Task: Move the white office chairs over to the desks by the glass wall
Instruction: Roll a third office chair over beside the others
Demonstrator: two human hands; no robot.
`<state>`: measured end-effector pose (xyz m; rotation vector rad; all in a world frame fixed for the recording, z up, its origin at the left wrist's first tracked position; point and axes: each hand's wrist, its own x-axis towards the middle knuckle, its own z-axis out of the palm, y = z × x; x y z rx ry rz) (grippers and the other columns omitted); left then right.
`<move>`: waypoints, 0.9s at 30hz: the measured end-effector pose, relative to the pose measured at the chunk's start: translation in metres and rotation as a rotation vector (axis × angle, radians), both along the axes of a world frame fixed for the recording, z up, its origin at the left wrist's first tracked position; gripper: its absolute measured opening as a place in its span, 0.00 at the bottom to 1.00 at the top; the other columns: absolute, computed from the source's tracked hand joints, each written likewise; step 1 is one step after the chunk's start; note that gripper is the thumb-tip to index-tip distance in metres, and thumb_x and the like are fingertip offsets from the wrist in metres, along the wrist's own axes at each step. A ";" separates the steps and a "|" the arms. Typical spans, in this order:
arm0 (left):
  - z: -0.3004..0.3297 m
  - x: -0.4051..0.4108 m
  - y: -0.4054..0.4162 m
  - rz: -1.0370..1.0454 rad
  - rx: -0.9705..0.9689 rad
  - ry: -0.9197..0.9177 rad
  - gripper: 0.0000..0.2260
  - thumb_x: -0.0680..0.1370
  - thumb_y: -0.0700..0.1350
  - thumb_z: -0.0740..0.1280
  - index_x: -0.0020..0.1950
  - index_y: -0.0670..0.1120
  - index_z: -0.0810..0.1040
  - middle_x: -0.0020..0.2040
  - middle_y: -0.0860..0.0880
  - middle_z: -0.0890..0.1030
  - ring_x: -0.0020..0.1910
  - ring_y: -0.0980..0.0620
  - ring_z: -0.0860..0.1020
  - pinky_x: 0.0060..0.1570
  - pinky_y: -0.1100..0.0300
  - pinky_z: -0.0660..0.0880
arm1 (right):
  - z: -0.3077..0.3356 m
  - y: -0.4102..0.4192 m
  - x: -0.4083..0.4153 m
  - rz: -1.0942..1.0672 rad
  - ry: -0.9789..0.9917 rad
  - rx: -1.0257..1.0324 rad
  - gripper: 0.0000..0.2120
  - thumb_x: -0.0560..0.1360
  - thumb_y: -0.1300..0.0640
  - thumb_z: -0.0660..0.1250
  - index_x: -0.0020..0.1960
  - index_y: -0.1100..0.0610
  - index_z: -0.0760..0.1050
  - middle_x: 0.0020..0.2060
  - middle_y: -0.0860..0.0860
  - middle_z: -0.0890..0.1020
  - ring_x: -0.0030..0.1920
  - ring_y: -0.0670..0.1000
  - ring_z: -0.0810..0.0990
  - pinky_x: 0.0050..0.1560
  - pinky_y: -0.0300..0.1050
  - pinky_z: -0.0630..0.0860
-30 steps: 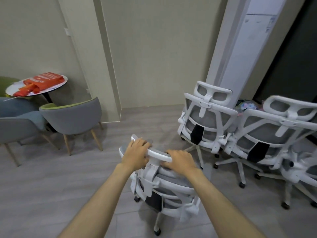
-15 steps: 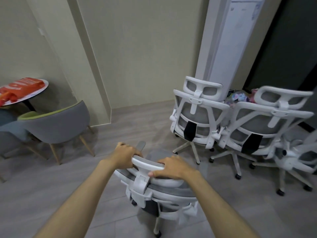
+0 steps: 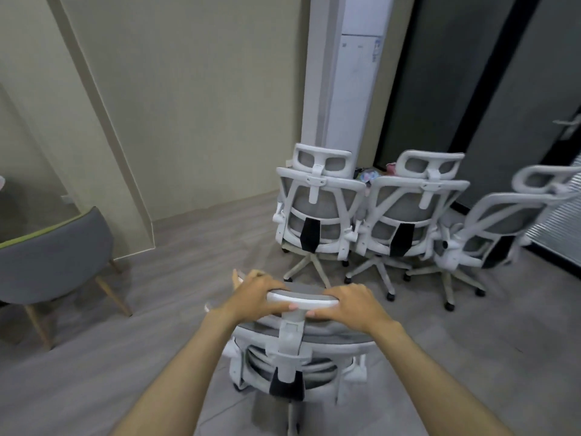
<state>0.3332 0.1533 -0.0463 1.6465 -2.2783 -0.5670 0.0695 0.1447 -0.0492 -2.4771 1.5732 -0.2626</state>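
Four white-framed office chairs with grey mesh backs are in view. Nearest, directly below the camera, stands the white office chair with a grey mesh back and curved headrest [image 3: 295, 350], seen from behind on the grey wood-look floor [image 3: 94, 372]. Its white headrest bar [image 3: 301, 299] is gripped at both ends: the left hand [image 3: 256, 294] has its fingers curled over the top of the bar and its thumb underneath, and the right hand [image 3: 349, 302] wraps the other end the same way, thumb tip showing below the bar.

Beyond this chair, three more white mesh chairs stand in a row with their backs to the camera: the leftmost [image 3: 317, 215] in front of a tall white floor-standing air conditioner [image 3: 349, 83], the middle one [image 3: 412, 212] just beside it, their frames touching or nearly so, and the rightmost [image 3: 503, 231] turned at an angle near a dark door [image 3: 518, 89] with a metal handle.

At the left edge sits a grey upholstered tub chair with a green rim and wooden legs [image 3: 53, 256], well apart from the gripped chair, beside a beige wall [image 3: 188, 89].
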 end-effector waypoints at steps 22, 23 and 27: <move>-0.007 -0.171 0.254 -0.440 -0.093 -0.048 0.25 0.72 0.76 0.60 0.55 0.60 0.81 0.46 0.61 0.74 0.52 0.54 0.66 0.47 0.57 0.61 | -0.023 0.383 -0.135 -0.697 -0.257 -0.064 0.36 0.61 0.18 0.63 0.50 0.47 0.80 0.44 0.43 0.77 0.51 0.47 0.72 0.51 0.44 0.74; -0.008 -0.180 0.270 -0.465 -0.094 -0.046 0.25 0.72 0.76 0.60 0.56 0.61 0.81 0.46 0.60 0.74 0.51 0.53 0.66 0.47 0.57 0.61 | -0.024 0.404 -0.142 -0.721 -0.264 -0.069 0.36 0.61 0.18 0.63 0.49 0.47 0.80 0.44 0.43 0.77 0.51 0.47 0.72 0.50 0.45 0.75; -0.009 -0.220 0.334 -0.574 -0.040 -0.044 0.27 0.71 0.78 0.58 0.57 0.63 0.80 0.47 0.60 0.75 0.51 0.52 0.68 0.52 0.56 0.68 | -0.023 0.492 -0.167 -0.812 -0.287 -0.103 0.36 0.61 0.19 0.64 0.49 0.50 0.79 0.44 0.45 0.76 0.51 0.47 0.71 0.51 0.46 0.74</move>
